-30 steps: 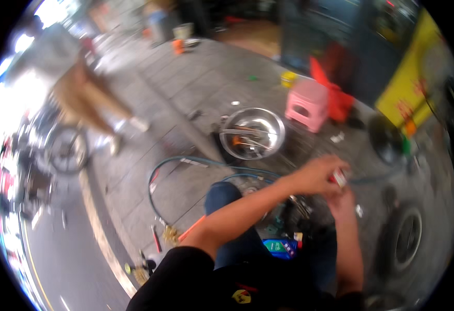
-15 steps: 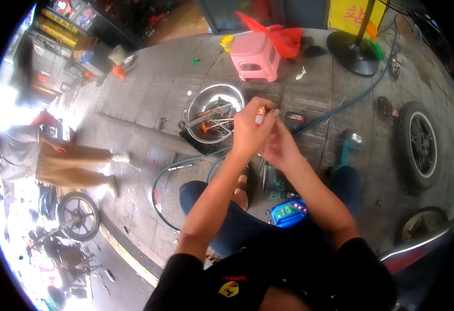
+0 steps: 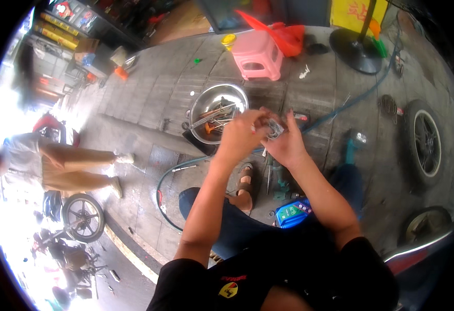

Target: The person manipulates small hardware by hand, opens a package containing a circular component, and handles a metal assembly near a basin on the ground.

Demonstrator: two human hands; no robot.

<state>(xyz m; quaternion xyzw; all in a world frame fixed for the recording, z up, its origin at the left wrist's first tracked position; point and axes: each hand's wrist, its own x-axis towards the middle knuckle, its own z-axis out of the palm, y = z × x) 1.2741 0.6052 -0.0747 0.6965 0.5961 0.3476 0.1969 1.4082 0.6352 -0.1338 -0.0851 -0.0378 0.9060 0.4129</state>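
- A small clear-and-grey packet (image 3: 275, 128) is sitting between the two hands, out in front of the knees and just right of the metal bowl (image 3: 220, 92); its contents are too blurred to make out.
- The right hand (image 3: 288, 144) is gripping the packet loosely, cradling it with the palm partly turned up and the thumb standing apart.
- The left hand (image 3: 237, 132) is curling its fingers in at the packet's left side; whether they are closing on it, I cannot tell. A little red patch is showing beside them, too small to identify.
- Judging by its size and shine, the packet is probably weighing very little, with a thin, smooth skin that could be slipping between dry fingertips.
- Its stiffness is not showing clearly; hard squeezing could be creasing it or spilling what it is holding.
- Pinching opposite edges near a corner seems safest, with the right palm supporting from beneath.
- Below, a teal tool (image 3: 283, 182) and a blue bottle (image 3: 292, 213) are lying on the pavement.
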